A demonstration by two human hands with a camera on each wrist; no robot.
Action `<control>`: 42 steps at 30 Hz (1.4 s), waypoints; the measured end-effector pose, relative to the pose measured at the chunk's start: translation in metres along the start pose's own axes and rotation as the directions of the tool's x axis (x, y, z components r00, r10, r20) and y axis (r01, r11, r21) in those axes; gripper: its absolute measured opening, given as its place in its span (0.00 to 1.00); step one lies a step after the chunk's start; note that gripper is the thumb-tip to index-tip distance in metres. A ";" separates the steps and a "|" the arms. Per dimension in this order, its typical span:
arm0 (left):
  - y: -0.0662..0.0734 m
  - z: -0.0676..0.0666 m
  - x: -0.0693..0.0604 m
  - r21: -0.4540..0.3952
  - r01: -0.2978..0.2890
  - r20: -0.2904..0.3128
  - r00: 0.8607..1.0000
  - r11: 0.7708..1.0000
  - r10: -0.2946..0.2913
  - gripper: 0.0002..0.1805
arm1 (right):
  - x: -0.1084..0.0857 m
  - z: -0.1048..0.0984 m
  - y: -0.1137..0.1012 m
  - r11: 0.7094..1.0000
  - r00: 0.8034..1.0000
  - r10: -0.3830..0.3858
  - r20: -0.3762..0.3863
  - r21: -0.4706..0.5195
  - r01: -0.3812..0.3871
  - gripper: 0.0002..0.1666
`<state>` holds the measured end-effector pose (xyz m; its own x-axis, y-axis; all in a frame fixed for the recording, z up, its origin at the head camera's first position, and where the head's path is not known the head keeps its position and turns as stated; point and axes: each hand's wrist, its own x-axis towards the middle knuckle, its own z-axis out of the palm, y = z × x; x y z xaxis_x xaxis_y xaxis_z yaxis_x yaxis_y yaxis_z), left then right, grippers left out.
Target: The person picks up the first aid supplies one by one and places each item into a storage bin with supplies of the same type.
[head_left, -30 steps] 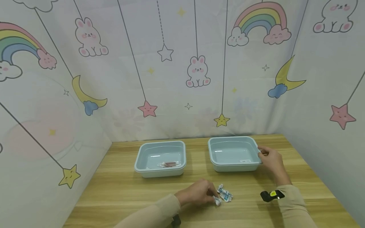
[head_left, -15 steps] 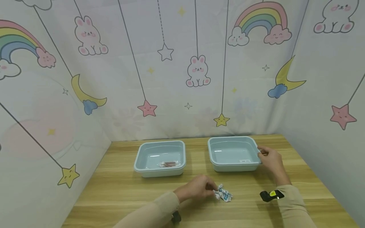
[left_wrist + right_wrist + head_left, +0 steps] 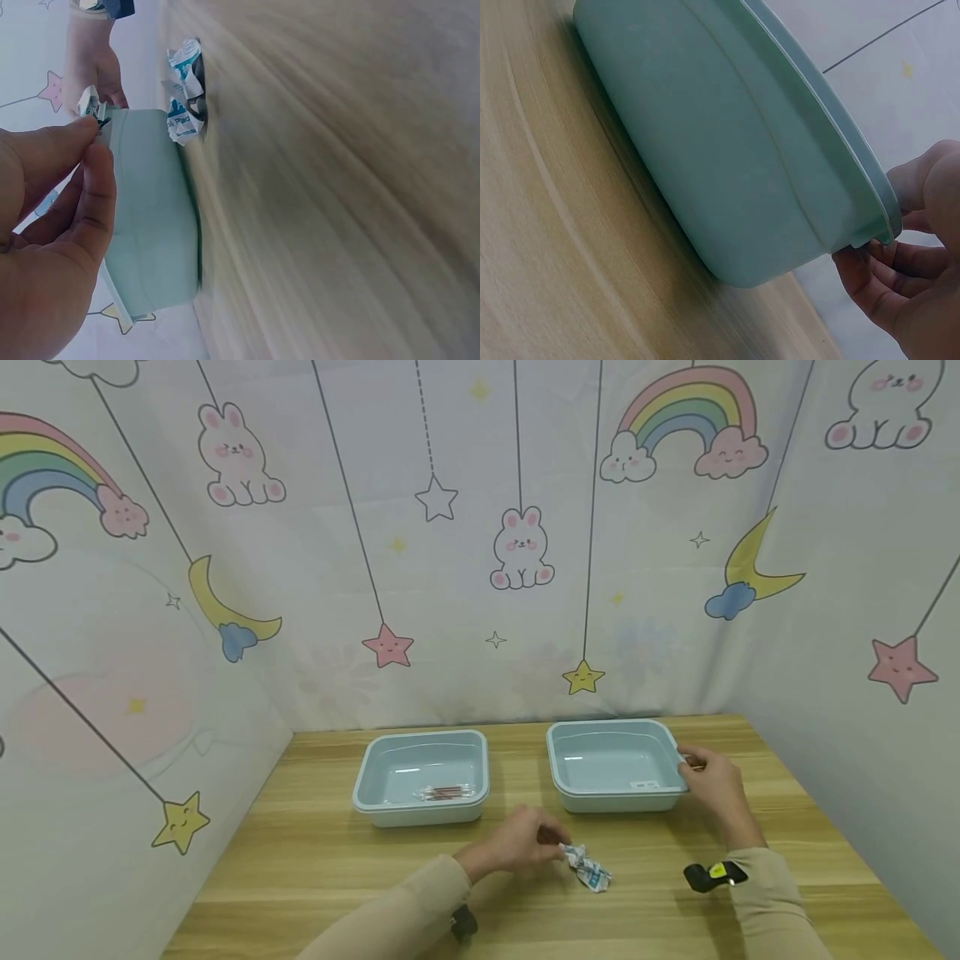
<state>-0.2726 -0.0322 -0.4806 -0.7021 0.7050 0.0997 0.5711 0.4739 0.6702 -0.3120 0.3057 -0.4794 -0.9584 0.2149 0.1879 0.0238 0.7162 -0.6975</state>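
In the head view my left hand (image 3: 525,839) is over the table, in front of the gap between two light blue plastic basins. Its thumb and fingertips pinch a small crumpled wrapper (image 3: 90,103), mostly hidden by the fingers. Another crumpled white wrapper (image 3: 595,875) with blue-green print lies on the wood just to the right of that hand. My right hand (image 3: 714,785) grips the right end of the right basin (image 3: 618,802), thumb and fingers about its rim. A small white label shows inside this basin.
The left basin (image 3: 423,816) holds a clear packet of thin reddish-brown sticks (image 3: 447,792). Both basins stand at the back of the wooden table (image 3: 315,877), near a printed cloth wall (image 3: 450,693). Side walls flank the table.
My left hand has lifted the pinched wrapper off the table, moving slightly up and away from me. The other wrapper stays put. My right hand keeps its grip on the basin.
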 end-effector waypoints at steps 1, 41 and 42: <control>0.000 -0.001 0.000 -0.007 0.000 -0.004 1.000 1.000 0.000 0.07 | 0.000 0.000 0.000 1.000 1.000 0.001 0.000 -0.001 -0.001 0.23; 0.001 -0.033 0.016 -0.034 -0.002 -0.141 0.990 0.999 -0.003 0.05 | -0.001 -0.001 -0.001 1.000 1.000 -0.012 -0.004 -0.004 0.012 0.23; 0.001 -0.034 0.017 -0.027 -0.001 -0.146 0.989 1.000 -0.003 0.05 | -0.001 -0.001 -0.001 1.000 1.000 -0.011 -0.001 -0.003 0.011 0.24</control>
<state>-0.2983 -0.0378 -0.4535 -0.7580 0.6196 0.2040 0.5604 0.4584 0.6898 -0.3109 0.3058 -0.4784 -0.9582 0.2080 0.1964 0.0142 0.7202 -0.6936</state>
